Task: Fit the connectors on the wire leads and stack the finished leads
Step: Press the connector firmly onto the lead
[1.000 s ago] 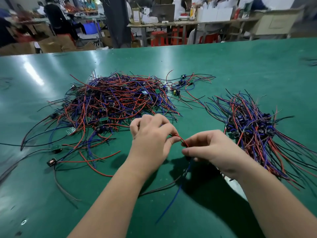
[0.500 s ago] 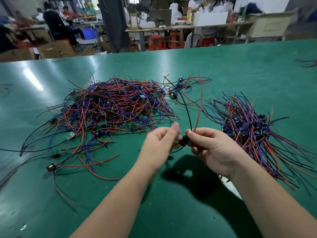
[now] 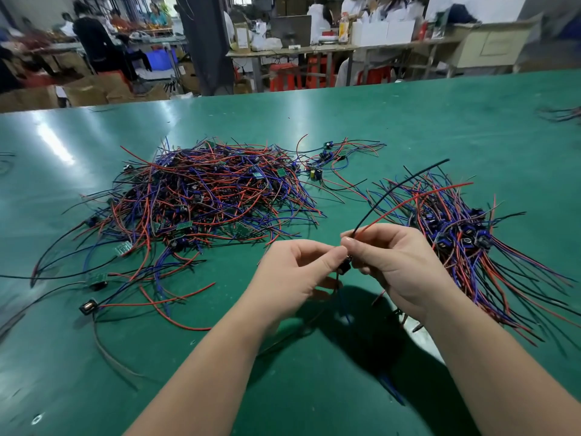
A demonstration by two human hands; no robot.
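Above the green table, my left hand and my right hand meet at a small dark connector. Both hands pinch the lead there. Its black wire and red wire arc up and to the right from my right fingers. A blue wire hangs down below the hands. A big tangled pile of red, blue and black leads lies to the left. A tidier stack of leads with blue connectors lies to the right.
Loose leads with small boards and a connector trail at the near left. A few more leads lie behind the pile. Beyond the table's far edge are benches, red stools and seated people.
The black and red wires have swung from pointing up to leaning right over the stack. Before that the hands turned the lead so its wires rose up. Both hands stayed together at the connector.
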